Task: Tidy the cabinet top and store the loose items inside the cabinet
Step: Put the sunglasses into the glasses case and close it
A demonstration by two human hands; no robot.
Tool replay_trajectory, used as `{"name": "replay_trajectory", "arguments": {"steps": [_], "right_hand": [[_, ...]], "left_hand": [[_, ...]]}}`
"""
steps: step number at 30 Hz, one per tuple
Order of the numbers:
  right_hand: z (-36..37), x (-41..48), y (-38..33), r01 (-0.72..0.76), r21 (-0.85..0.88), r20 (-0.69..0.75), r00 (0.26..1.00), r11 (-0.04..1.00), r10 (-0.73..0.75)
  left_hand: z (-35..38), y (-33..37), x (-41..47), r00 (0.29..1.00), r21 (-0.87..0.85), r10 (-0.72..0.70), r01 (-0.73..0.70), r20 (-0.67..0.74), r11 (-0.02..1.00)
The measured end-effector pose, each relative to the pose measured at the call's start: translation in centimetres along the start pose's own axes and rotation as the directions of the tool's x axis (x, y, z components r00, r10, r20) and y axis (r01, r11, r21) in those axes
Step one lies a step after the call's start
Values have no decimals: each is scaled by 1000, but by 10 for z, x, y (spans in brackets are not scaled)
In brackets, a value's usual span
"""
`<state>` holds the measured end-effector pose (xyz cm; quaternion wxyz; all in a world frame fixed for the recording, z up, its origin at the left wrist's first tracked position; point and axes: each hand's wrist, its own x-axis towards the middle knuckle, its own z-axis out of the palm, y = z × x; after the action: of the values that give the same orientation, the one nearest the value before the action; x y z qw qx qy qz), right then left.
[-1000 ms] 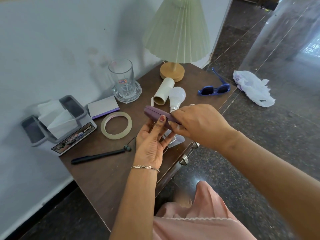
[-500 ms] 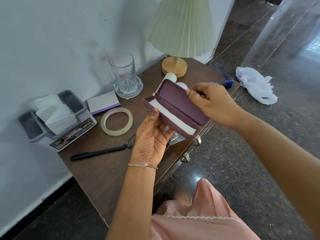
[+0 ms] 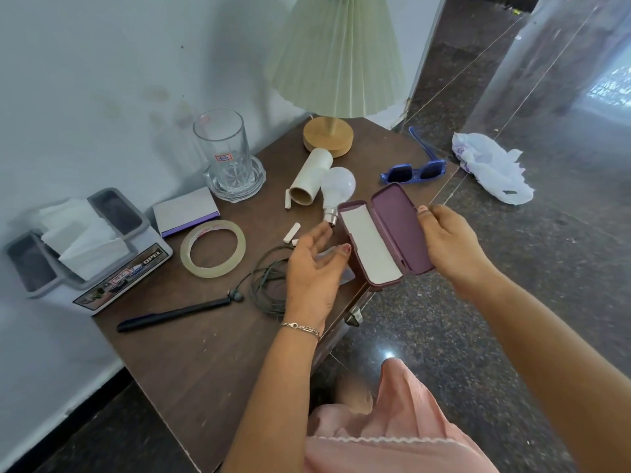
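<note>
Above cabinet (image 3: 205,353) edge: right grip (image 3: 450,240) pinches open case (image 3: 392,227) lid; left grip (image 3: 314,268) slack.

Bright daylight, source a blown-out patch far beyond the right hand (image 3: 450,244); polished floor (image 3: 409,336) beneath both hands shows one small white glint; lamp (image 3: 336,56) casts a soft shadow on the wall (image 3: 102,80) past the left hand (image 3: 312,268); glasses case (image 3: 370,247) between the hands sharp, white lining near washed out; frame edges bow, wide-angle.
</note>
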<state>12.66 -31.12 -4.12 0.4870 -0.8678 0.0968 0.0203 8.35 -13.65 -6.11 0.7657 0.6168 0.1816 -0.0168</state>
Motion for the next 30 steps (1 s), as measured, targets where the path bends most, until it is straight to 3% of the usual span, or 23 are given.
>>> {"name": "replay_trajectory", "arguments": {"steps": [8,15,30], "right_hand": [[12,15,7,-71,16,-156,985,997,73],[29,30,7,-123,117,-161,977,985,141],[29,36,20,-139,56,-162,976,989,147]], "left_hand": [[8,-1,-3,993,141,114,-116,21,983],[12,-1,-5,991,144,130,-132,27,981],[12,0,-5,991,168,134,-131,-1,977]]}}
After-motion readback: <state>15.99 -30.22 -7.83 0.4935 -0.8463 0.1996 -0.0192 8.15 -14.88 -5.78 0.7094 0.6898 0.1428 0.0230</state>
